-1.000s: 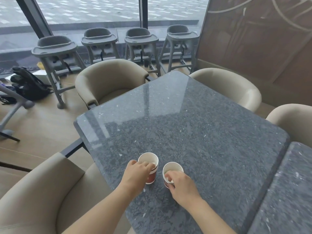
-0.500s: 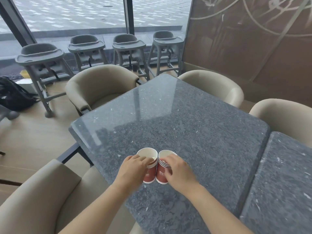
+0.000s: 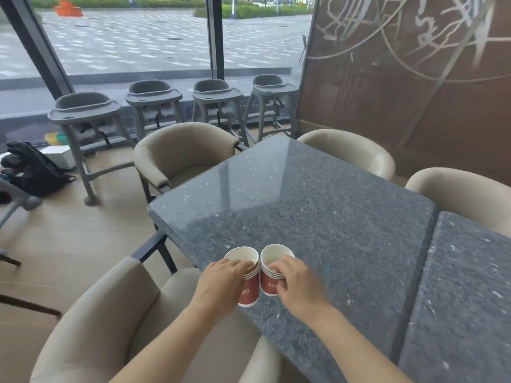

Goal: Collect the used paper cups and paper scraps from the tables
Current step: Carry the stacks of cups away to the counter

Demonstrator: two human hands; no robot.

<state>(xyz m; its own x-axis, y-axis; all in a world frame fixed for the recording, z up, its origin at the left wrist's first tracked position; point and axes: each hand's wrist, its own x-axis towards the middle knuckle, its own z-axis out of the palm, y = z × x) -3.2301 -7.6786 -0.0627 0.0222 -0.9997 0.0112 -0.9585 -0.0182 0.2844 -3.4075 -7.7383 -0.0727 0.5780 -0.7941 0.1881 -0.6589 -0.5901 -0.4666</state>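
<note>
Two red paper cups with white rims are side by side and touching over the near corner of the dark stone table. My left hand grips the left cup by its rim and side. My right hand grips the right cup the same way. Both cups look empty inside and tilt slightly toward each other. Whether their bases still touch the tabletop I cannot tell. No paper scraps show on this table.
Beige tub chairs ring the table: one just below my arms, one at the far left, two on the right. A second stone table abuts on the right. Grey high chairs line the window; a black backpack lies on the floor.
Both hands closed around the cups and brought them together until they touch. The cups now appear raised and nearer to me; the camera has tilted upward, showing more window.
</note>
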